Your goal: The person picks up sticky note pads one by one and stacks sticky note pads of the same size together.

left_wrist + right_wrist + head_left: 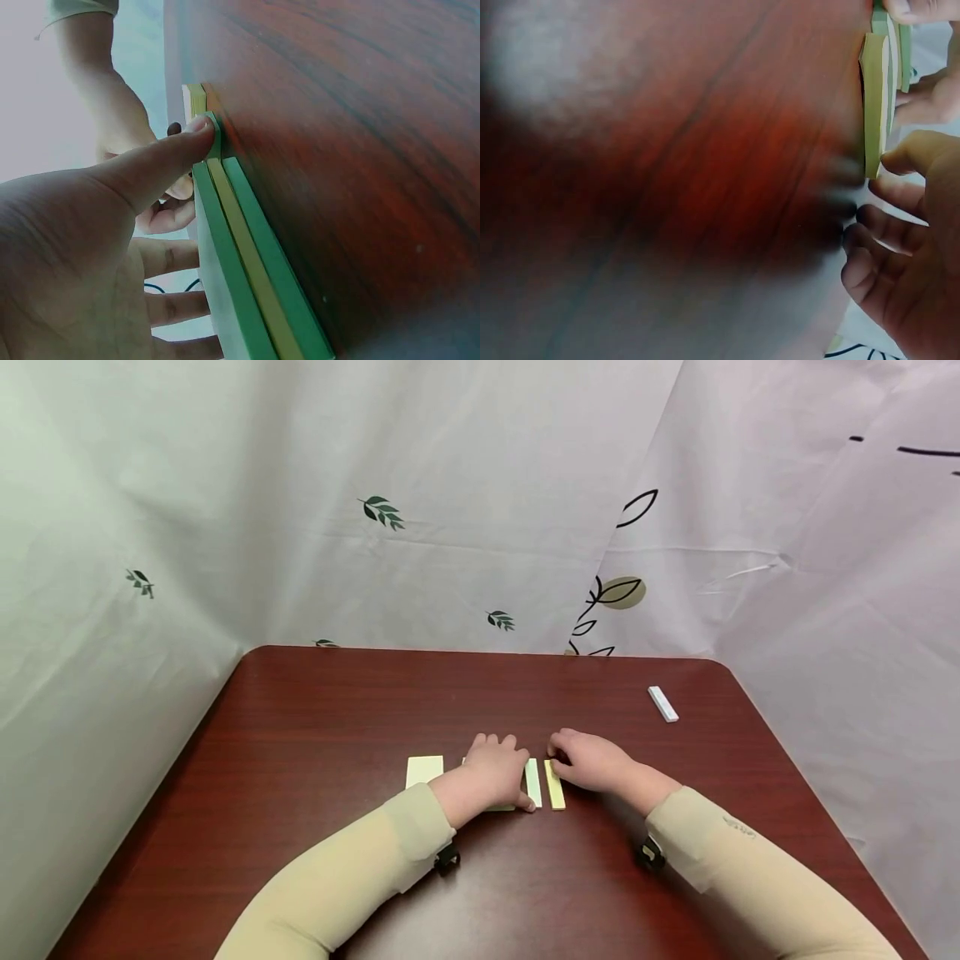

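My left hand [495,770] spans a row of sticky-note pads, thumb at the near end of a narrow green pad [533,782] and index finger by its far end. Under that palm lies another pad, mostly hidden. The left wrist view shows a layered green and yellow pad [240,255] beside the thumb. My right hand [592,760] pinches the far end of a narrow yellow pad [555,787] with curled fingers; the right wrist view shows the thumb touching this yellow pad [875,105]. A pale yellow, wider pad [424,770] lies left of my left hand.
A small white bar [663,703] lies toward the back right of the dark red wooden table [360,702]. White patterned cloth [480,527] hangs behind the table and along both sides.
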Available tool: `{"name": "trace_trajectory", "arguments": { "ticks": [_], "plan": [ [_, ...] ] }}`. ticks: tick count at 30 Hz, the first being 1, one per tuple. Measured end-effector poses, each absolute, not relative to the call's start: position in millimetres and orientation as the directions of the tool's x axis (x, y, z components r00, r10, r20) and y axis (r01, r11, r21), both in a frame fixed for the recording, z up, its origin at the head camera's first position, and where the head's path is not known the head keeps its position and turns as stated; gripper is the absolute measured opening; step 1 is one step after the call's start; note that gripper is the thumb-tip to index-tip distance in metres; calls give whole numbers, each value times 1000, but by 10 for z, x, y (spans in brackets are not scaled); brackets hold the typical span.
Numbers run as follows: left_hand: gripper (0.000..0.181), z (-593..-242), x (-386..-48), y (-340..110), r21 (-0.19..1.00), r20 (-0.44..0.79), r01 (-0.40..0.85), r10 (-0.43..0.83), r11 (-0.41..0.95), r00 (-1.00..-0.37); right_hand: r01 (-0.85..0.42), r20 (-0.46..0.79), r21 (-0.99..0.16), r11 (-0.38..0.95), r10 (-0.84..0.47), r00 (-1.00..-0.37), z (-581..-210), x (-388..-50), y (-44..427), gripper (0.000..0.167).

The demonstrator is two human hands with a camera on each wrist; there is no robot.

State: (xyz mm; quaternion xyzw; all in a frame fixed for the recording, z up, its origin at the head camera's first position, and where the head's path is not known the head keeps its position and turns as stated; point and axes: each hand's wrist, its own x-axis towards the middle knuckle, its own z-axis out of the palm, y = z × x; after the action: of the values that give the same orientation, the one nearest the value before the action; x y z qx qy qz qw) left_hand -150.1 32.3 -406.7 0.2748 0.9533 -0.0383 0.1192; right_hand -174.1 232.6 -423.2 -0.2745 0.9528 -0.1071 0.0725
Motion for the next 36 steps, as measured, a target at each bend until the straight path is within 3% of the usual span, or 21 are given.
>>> {"name": "trace_trajectory", "arguments": {
  "ticks": [8, 24, 36],
  "plan": [
    [80, -4066, -1505, 280, 31, -236, 522, 514, 852, -825, -450, -81, -281, 848, -488, -869, -4191, -1692, 2342, 12],
    [83, -4038, -1484, 220, 106, -238, 530, 539, 841, -808, -428, -230, -369, 825, -527, -818, -4094, -1599, 2417, 59],
    [84, -4064, -1477, 248, 111, -231, 519, 529, 848, -816, -427, -215, -370, 825, -524, -824, -4108, -1549, 2396, 56]
  ]
}}
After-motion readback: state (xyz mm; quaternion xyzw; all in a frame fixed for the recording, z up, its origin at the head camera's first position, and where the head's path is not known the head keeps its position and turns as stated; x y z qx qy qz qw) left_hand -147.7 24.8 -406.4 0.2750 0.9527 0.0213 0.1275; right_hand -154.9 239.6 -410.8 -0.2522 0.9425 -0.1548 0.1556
